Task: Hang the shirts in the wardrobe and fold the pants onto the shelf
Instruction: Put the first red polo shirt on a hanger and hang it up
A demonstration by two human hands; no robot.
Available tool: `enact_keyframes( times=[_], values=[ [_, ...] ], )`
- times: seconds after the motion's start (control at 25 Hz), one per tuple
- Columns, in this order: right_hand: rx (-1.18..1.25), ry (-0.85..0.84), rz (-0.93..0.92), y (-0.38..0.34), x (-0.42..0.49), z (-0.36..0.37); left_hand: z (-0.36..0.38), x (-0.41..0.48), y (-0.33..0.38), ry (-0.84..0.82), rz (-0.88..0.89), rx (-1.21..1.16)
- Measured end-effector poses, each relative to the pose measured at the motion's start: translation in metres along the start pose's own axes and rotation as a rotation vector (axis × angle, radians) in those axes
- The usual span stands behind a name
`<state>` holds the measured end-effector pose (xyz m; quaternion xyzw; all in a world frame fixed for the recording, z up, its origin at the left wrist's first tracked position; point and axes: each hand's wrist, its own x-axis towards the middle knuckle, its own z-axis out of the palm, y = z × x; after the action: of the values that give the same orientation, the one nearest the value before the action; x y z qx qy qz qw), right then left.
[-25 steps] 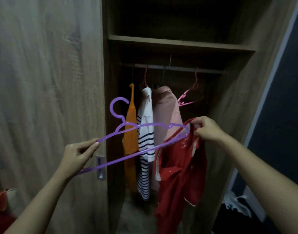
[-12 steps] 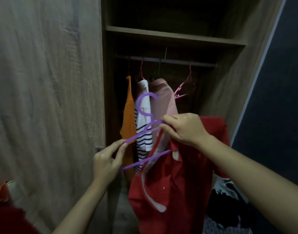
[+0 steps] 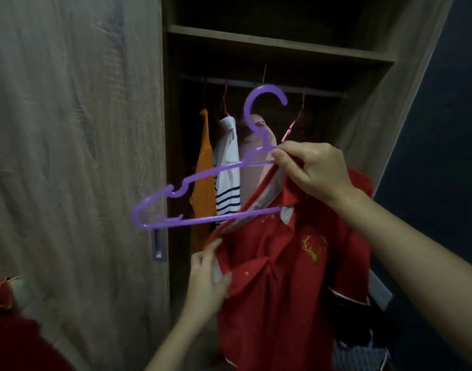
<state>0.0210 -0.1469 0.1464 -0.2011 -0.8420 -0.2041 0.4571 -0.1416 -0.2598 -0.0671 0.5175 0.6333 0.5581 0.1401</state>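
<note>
Two hands up in front of an open wardrobe [image 3: 256, 41]. Right hand [image 3: 314, 170] pinched shut on a purple hanger [image 3: 202, 172] just under its hook, with the collar of a red shirt [image 3: 291, 277] caught in the same grip. Right half of that hanger inside the shirt's neck opening; left half poking out bare toward the wardrobe door [image 3: 74, 156]. Left hand [image 3: 209, 274] lower down, fingers curled loosely onto the shirt's left front edge — gripping or only touching, hard to say through the blur. Gold antler emblem on the shirt's chest. Behind, on the rail [image 3: 259, 85]: an orange shirt [image 3: 204, 170], a white one with navy stripes [image 3: 227, 178], a pale pink one [image 3: 252, 170], and an empty pink hanger [image 3: 293, 121] to the right. More red cloth [image 3: 18, 341] at lower left — dark clothes [image 3: 352, 341] at lower right.
</note>
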Motion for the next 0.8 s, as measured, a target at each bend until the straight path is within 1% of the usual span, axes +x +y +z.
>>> enact_keyframes(
  times=[0.04, 0.08, 0.12, 0.16, 0.24, 0.32, 0.4, 0.44, 0.48, 0.52, 0.56, 0.6, 0.64, 0.68, 0.72, 0.76, 0.8],
  values=[
    [0.034, 0.002, -0.01, 0.01, -0.008, 0.0, -0.017, 0.012, -0.004, -0.058, -0.005, -0.122],
    [0.044, 0.01, -0.032, 0.02, -0.02, 0.002, -0.034, 0.023, -0.008, -0.116, -0.008, -0.183],
    [0.029, 0.018, -0.059, 0.029, -0.033, 0.006, -0.05, 0.031, -0.011, -0.172, 0.006, -0.167],
    [0.0, 0.032, -0.077, 0.037, -0.046, 0.011, -0.064, 0.037, -0.012, -0.216, 0.039, -0.133],
    [-0.051, 0.076, -0.094, 0.048, -0.07, 0.02, -0.086, 0.043, -0.01, -0.253, 0.091, -0.023],
    [-0.11, 0.11, -0.194, 0.054, -0.093, 0.027, -0.101, 0.045, -0.007, -0.269, 0.138, 0.12],
    [-0.156, 0.098, -0.292, 0.054, -0.11, 0.032, -0.108, 0.046, -0.005, -0.296, 0.166, 0.248],
    [-0.188, 0.077, -0.299, 0.05, -0.115, 0.035, -0.109, 0.048, -0.003, -0.276, 0.167, 0.3],
    [-0.227, 0.052, -0.273, 0.043, -0.118, 0.04, -0.105, 0.048, 0.003, -0.206, 0.142, 0.349],
    [-0.269, 0.015, -0.203, 0.032, -0.119, 0.047, -0.098, 0.049, 0.011, -0.087, 0.097, 0.406],
    [-0.296, -0.057, -0.077, 0.017, -0.116, 0.054, -0.086, 0.048, 0.024, 0.051, 0.063, 0.479],
    [-0.288, -0.16, 0.08, 0.001, -0.11, 0.06, -0.071, 0.043, 0.039, 0.163, 0.095, 0.531],
    [-0.218, -0.256, 0.234, -0.01, -0.103, 0.063, -0.053, 0.034, 0.053, 0.176, 0.196, 0.561],
    [-0.133, -0.32, 0.354, -0.015, -0.099, 0.066, -0.033, 0.021, 0.06, 0.127, 0.359, 0.622],
    [-0.049, -0.336, 0.424, -0.015, -0.096, 0.065, -0.016, 0.005, 0.063, 0.065, 0.505, 0.69],
    [0.022, -0.322, 0.453, -0.014, -0.094, 0.061, -0.009, -0.01, 0.064, 0.002, 0.589, 0.715],
    [0.073, -0.286, 0.459, -0.011, -0.092, 0.054, -0.011, -0.017, 0.061, -0.009, 0.628, 0.709]
  ],
)
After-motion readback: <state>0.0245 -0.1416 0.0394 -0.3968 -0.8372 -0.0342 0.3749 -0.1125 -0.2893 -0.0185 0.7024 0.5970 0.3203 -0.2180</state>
